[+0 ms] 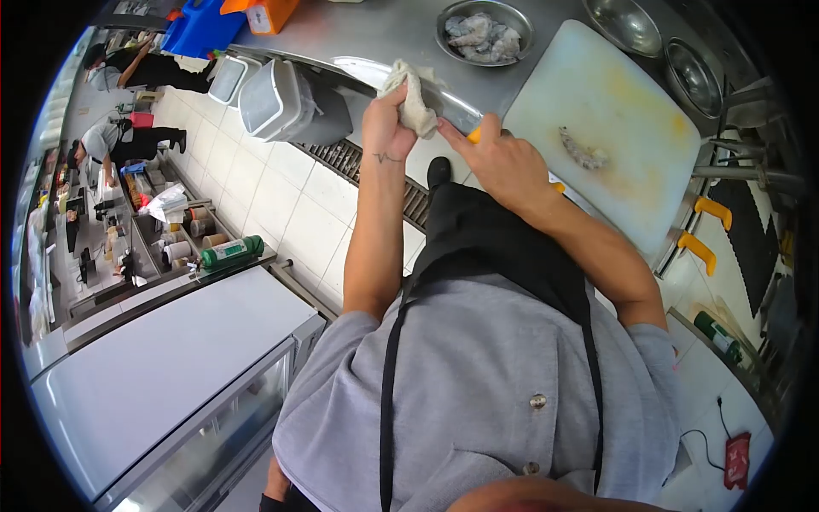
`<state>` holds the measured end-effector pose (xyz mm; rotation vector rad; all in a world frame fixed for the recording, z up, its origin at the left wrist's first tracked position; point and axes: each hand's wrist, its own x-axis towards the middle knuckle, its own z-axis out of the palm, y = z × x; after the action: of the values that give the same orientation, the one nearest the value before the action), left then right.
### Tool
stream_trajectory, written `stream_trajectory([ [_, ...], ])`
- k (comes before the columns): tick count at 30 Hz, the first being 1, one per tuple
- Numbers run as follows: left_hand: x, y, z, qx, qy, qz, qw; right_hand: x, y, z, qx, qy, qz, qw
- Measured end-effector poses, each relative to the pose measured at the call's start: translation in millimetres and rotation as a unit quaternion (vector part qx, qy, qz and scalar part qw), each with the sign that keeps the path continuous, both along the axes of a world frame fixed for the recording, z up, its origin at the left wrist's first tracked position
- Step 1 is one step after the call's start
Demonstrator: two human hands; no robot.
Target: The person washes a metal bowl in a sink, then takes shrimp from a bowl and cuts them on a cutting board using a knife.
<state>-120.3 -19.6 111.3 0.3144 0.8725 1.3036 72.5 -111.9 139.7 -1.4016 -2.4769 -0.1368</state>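
Note:
My left hand (386,128) is closed around a crumpled beige cloth (418,104), which lies against the blade of a knife (459,111). My right hand (508,166) grips the knife's yellow handle, and its index finger points toward the cloth. Part of the blade is hidden behind the cloth and my left hand. To the right of my hands, a single grey shrimp (583,150) rests on a white cutting board (627,94) with yellowish stains. Beyond the board's left corner stands a metal bowl (440,36) of greyish shrimp.
Two metal bowls (627,26) (693,77) sit past the board. Yellow handles (713,212) stick out at right. Lidded bins (271,98) stand below the counter's left part. A white-topped fridge (171,367) is at lower left. Two people (107,141) work farther off.

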Motion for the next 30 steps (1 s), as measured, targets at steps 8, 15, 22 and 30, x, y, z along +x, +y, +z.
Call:
stream_trajectory([
  [8, -14, 53, -25, 0.003, 0.032, -0.043, 0.999, 29, -25, -6, -0.056, -0.007, -0.049, 0.997],
  [15, -193, 173, -55, 0.19, 0.126, -0.042, 0.973, 90, -85, -9, -0.165, 0.012, -0.102, 0.981],
  [22, -65, 144, 1, 0.234, 0.75, 0.101, 0.61, 160, -147, -3, -0.234, 0.501, -0.274, 0.787],
  [30, 166, -16, -36, 0.612, 0.538, -0.302, 0.495, 165, -206, -28, -0.287, 0.396, -0.483, 0.726],
])
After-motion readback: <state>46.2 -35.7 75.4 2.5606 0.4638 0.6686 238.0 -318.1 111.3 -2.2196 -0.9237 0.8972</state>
